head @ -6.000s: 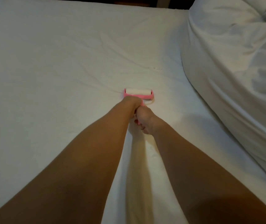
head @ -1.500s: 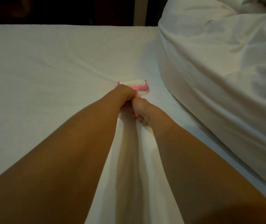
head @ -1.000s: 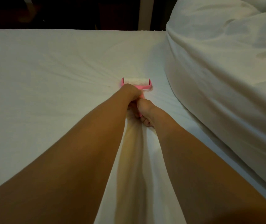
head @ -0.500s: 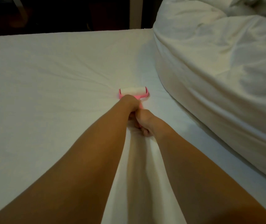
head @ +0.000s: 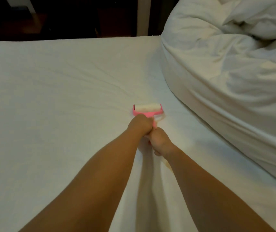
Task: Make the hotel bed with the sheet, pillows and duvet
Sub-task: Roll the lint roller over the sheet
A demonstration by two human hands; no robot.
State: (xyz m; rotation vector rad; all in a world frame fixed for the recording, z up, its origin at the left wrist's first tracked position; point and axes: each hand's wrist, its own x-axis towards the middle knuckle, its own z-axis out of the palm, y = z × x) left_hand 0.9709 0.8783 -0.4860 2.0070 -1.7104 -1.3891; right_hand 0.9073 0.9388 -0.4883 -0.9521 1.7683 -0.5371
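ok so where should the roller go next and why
Probably push the roller straight ahead across the creases fanning out on the sheet just beyond it: the left hand and right hand both grip it, and the bunched duvet blocks the right.

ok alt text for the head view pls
The left hand and right hand both grip the handle of a pink lint roller resting on the white sheet. A bunched white duvet is heaped on the bed at right.
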